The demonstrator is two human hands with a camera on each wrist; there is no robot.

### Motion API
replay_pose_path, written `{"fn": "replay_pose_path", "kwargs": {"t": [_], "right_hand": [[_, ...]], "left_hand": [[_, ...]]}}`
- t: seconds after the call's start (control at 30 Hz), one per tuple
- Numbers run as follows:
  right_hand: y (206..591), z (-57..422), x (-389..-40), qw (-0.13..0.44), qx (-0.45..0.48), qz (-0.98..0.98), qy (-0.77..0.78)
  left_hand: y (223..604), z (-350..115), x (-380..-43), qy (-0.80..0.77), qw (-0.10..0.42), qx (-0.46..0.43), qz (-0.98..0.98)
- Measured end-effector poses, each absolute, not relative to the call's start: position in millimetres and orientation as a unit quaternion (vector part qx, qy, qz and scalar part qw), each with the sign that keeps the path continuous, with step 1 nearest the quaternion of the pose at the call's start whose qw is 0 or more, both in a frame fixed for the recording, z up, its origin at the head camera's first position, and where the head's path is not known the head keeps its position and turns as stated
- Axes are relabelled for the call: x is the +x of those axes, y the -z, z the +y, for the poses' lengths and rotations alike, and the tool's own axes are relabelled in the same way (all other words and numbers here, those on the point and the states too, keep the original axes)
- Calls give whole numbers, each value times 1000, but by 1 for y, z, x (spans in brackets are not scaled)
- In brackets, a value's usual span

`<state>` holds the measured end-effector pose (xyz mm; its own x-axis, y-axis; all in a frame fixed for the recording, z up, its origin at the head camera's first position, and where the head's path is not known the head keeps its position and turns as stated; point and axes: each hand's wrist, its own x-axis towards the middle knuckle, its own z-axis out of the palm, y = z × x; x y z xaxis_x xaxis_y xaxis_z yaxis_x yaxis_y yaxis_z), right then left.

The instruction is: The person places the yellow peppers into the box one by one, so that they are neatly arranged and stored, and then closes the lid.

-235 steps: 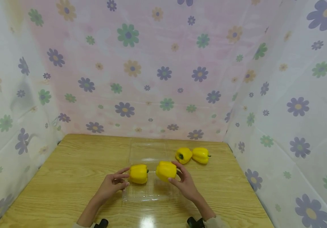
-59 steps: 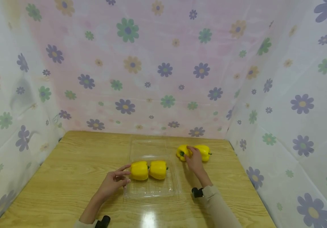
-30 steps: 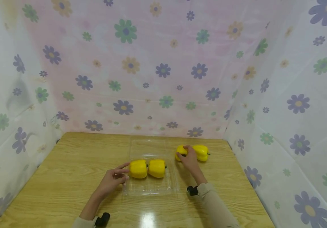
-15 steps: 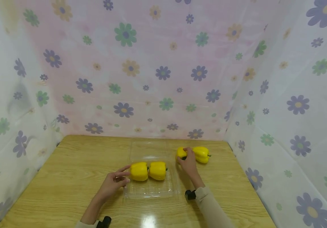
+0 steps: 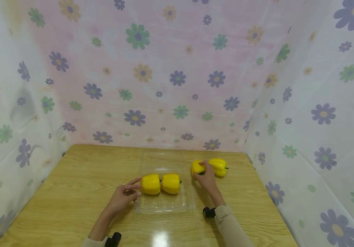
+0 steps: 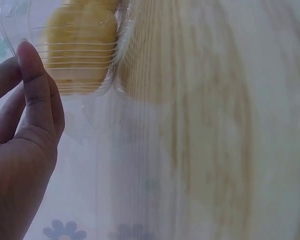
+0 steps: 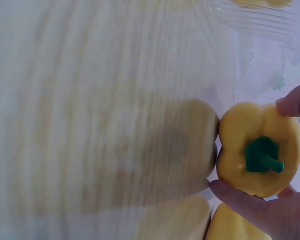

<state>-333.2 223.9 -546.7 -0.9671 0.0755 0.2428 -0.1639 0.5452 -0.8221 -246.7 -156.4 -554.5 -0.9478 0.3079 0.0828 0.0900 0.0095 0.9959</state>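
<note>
In the head view my left hand [image 5: 122, 198] is at the left side of a clear plastic clamshell box [image 5: 164, 207]. The left wrist view shows its thumb and fingers pinching the box's rim [image 6: 10, 37]. Two yellow bell peppers, a left one [image 5: 150, 184] and a right one [image 5: 170, 184], lie side by side in the box, stems to the right. My right hand [image 5: 207, 177] grips a third yellow bell pepper [image 7: 240, 120] on the table, its green stem [image 7: 262, 156] facing the wrist camera. Another yellow bell pepper [image 5: 218, 166] lies just right of it.
The box's clear lid [image 5: 161, 160] lies folded back toward the rear of the wooden table [image 5: 81, 192]. Flower-printed cloth [image 5: 161, 61] walls the table at the back and both sides. A black wrist camera [image 5: 209, 212] sits on the right forearm.
The pepper my right hand held earlier now lies in the box. That hand has moved to the back right, gripping another pepper, whose stem has turned toward the hand. The left hand stays put.
</note>
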Motion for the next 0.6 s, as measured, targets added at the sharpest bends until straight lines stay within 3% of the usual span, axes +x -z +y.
{"fn": "replay_pose_path", "kwargs": {"t": [0.6], "right_hand": [[552,226,-323,131,12,-835,-534]], "left_hand": [[553,-159,-246,-684,81,139,711]]}}
